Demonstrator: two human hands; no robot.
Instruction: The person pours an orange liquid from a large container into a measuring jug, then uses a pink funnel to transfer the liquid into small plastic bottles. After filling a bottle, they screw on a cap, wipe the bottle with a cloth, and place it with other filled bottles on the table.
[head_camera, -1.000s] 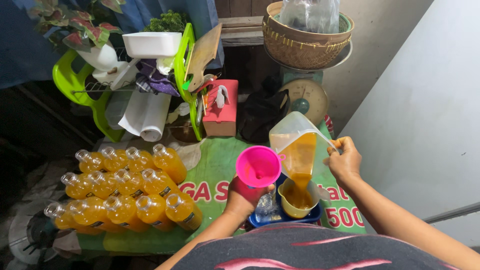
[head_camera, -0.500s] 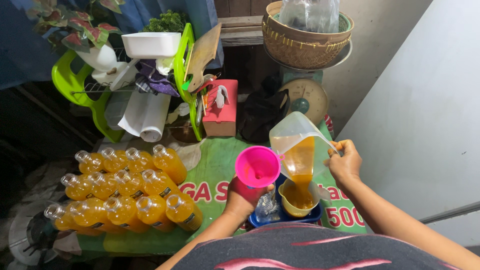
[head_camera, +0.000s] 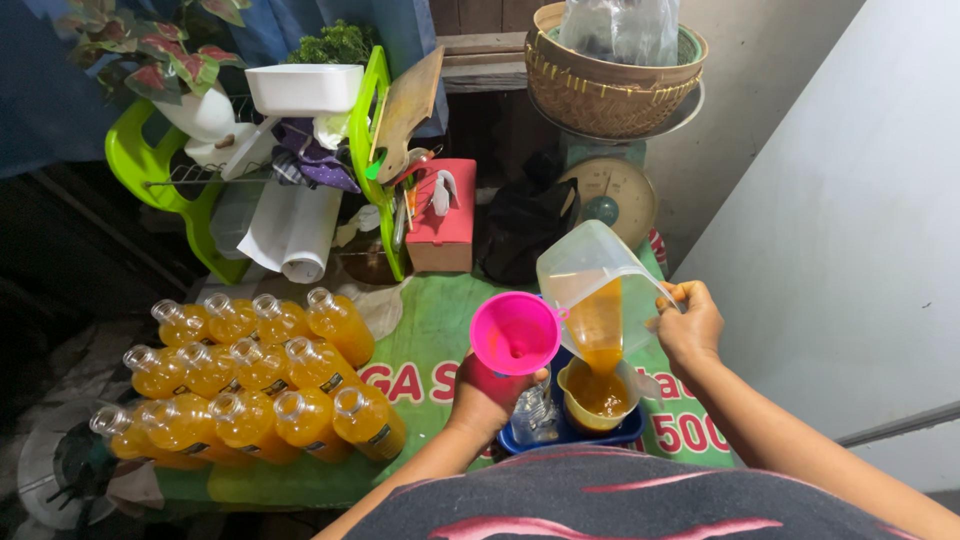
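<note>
My right hand (head_camera: 688, 322) grips the handle of a clear plastic jug (head_camera: 590, 280), tilted so orange liquid pours down into a small yellow cup (head_camera: 597, 395). The cup stands in a blue tray (head_camera: 570, 432) beside an empty clear bottle (head_camera: 538, 412). My left hand (head_camera: 487, 395) holds a pink funnel (head_camera: 515, 333) just left of the jug, above the tray's left side. Several filled bottles of orange liquid (head_camera: 260, 385) lie in rows on the green mat (head_camera: 425, 350) to the left.
A green dish rack (head_camera: 370, 150) with a white tub, rolled paper and a cutting board stands behind. A red box (head_camera: 440, 215), a black bag (head_camera: 525, 225), a dial scale (head_camera: 610, 195) bearing a woven basket (head_camera: 615, 75), and a white wall at right surround the mat.
The jug has tipped further and the orange liquid in it has dropped, while the yellow cup has filled. The funnel hand has stayed in place.
</note>
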